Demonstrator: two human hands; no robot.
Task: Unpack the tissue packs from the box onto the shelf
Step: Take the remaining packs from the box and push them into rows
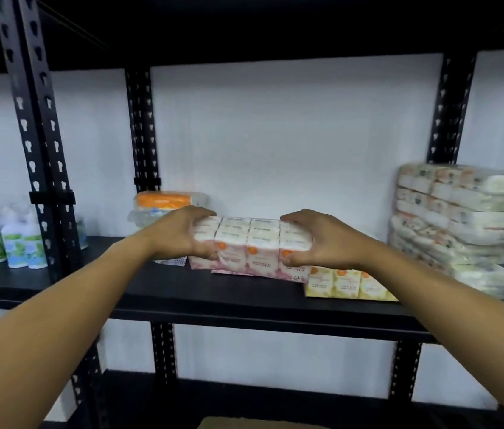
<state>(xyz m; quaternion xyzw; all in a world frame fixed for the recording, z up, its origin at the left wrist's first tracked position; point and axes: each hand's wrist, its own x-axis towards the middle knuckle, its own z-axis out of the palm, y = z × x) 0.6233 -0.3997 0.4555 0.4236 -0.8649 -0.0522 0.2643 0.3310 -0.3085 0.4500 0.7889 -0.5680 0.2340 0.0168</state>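
Both hands on the pink pack

Now your left hand (182,235) and right hand (319,239) grip the two ends of the pink tissue pack (249,247), fingers curled over its top, thumbs at the front. It sits on the black shelf (182,289), touching the yellow tissue pack (349,284) to its right

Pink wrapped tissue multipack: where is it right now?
Head view, centre: the pink wrapped tissue multipack is on the black metal shelf, gripped by left hand and right hand, beside the yellow tissue pack.
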